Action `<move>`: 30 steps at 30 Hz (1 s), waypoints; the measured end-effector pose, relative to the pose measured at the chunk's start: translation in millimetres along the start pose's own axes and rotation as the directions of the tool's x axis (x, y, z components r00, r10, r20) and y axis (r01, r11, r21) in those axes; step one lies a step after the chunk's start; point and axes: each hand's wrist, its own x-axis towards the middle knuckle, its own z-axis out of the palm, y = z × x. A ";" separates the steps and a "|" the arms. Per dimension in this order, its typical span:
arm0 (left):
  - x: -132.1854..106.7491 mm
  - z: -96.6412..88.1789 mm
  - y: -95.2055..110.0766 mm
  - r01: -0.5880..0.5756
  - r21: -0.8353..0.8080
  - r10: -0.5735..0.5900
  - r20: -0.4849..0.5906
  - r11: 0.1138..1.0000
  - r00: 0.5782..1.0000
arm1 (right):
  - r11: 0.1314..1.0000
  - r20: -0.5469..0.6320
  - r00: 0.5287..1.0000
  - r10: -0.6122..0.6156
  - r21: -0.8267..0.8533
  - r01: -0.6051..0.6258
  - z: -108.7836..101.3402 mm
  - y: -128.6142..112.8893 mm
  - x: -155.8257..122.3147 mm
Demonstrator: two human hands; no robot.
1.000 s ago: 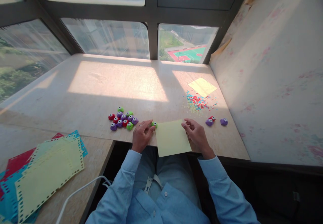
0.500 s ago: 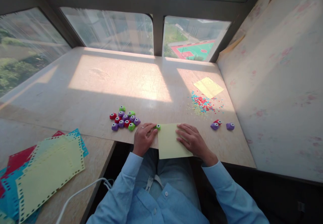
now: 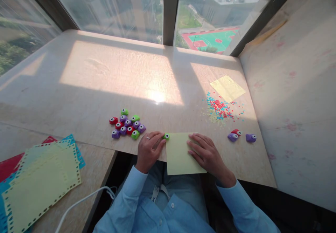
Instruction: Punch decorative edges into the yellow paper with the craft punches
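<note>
A pale yellow paper square [image 3: 180, 154] lies at the near edge of the marble sill [image 3: 105, 72] and hangs a little over it. My right hand [image 3: 204, 150] rests flat on the sheet's right side, fingers stretched out. My left hand [image 3: 150, 146] is curled beside the sheet's top left corner, pinching a small green paper punch [image 3: 166, 136] against that corner. A cluster of several red, purple and green punches [image 3: 127, 124] sits just left of my left hand.
A red punch [image 3: 236, 132] and two purple punches [image 3: 251, 137] lie to the right. Behind them are a pile of coloured paper confetti [image 3: 219, 107] and another yellow sheet [image 3: 227, 88]. Stacked sheets with punched borders [image 3: 39, 180] lie at lower left, beside a white cable [image 3: 81, 199].
My right hand has come down from the sheet's top right corner to lie flat on the paper. The left hand stays at the green punch. The camera has tilted down.
</note>
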 end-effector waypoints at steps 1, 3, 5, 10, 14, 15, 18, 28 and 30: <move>0.2 0.1 0.2 0.004 0.010 -0.004 0.005 1.000 1.000 | 1.000 0.004 1.000 0.003 0.000 -0.003 -0.4 -0.4 0.2; 0.8 0.5 1.1 0.012 0.024 -0.013 0.017 1.000 1.000 | 1.000 0.009 1.000 0.012 -0.004 -0.012 -1.2 -0.9 0.6; 1.9 1.0 2.6 0.023 0.033 -0.024 0.024 0.999 0.999 | 1.000 0.013 1.000 0.017 -0.009 -0.017 -2.0 -1.1 1.1; 5.0 1.5 5.7 0.049 0.068 -0.051 0.026 0.996 0.998 | 1.000 0.027 1.000 0.013 -0.019 -0.012 -3.8 -1.1 2.4; 6.7 0.9 5.8 0.071 0.054 -0.074 0.053 0.996 0.996 | 0.999 0.038 0.999 0.024 -0.026 -0.023 -4.1 -1.6 3.3; 7.1 0.6 5.8 0.077 0.051 -0.080 0.057 0.996 0.995 | 0.999 0.036 0.999 0.025 -0.029 -0.024 -4.0 -1.8 3.5; 8.9 -0.4 6.8 0.091 0.056 -0.095 0.071 0.994 0.993 | 0.999 0.024 1.000 0.020 -0.039 -0.019 -3.5 -2.1 4.2; 24.3 1.3 13.1 0.128 0.178 -0.149 0.105 0.976 0.983 | 0.992 0.021 0.999 0.028 -0.123 -0.025 2.3 -0.3 5.9; 27.3 1.6 12.3 0.130 0.195 -0.156 0.127 0.972 0.979 | 0.989 0.022 0.999 0.030 -0.144 -0.026 3.9 0.4 6.1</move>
